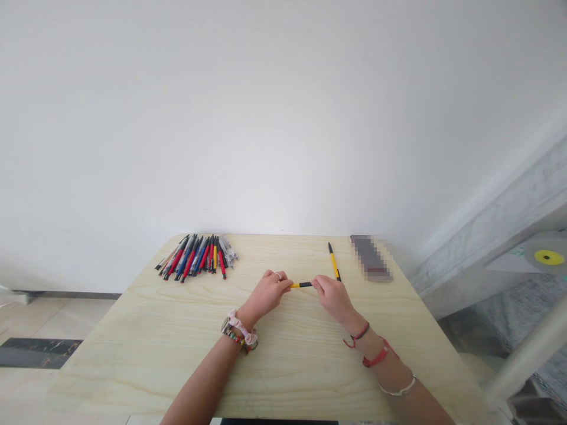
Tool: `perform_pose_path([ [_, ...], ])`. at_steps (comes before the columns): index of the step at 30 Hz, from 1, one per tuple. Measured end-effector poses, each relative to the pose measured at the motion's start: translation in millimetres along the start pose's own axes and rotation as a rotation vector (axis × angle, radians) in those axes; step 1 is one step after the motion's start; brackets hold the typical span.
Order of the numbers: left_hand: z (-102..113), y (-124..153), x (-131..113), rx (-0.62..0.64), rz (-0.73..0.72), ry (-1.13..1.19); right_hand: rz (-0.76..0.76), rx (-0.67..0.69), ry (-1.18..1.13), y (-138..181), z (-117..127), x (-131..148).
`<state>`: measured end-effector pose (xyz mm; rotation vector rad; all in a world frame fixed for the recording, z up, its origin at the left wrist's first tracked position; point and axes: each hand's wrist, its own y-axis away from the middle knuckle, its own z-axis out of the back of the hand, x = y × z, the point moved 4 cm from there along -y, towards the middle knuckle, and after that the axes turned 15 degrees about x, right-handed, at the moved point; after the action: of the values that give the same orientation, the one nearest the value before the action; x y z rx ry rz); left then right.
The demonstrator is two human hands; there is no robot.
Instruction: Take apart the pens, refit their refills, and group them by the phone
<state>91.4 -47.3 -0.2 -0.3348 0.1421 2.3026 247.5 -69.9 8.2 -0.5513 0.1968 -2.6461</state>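
Note:
Between my two hands a yellow and black pen [302, 285] lies level, just above or on the tabletop; I cannot tell which. My left hand [270, 292] is closed on its yellow end, and a ring shows on one finger. The fingers of my right hand [332, 297] pinch the black end. Both tips of the pen are hidden in my fingers. Beyond my right hand, a second yellow pen [333, 260] with black ends rests on the table, its near end close to my knuckles.
A pile of several pens [191, 258], red, blue, yellow and clear, lies at the back left of the pale wooden table [283, 366]. At the back right is a blurred dark flat object [371, 260]. A white wall [283, 130] stands behind the table.

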Motion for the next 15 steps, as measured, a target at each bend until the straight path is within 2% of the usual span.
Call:
perform_pose_path([
  [4, 6, 2, -3, -0.044, 0.028, -0.062, -0.129, 0.029, -0.11, -1, -3, 3],
  [9, 6, 0, -4, -0.113, 0.099, 0.05, -0.289, 0.089, -0.475, -2, -10, -8],
  [12, 3, -3, 4, -0.177, 0.171, 0.393, -0.224, 0.041, -0.61, -2, -10, -13],
  [15, -3, -3, 16, -0.179, 0.199, 0.97, -0.035, -0.089, -0.492, 0, -2, -9],
])
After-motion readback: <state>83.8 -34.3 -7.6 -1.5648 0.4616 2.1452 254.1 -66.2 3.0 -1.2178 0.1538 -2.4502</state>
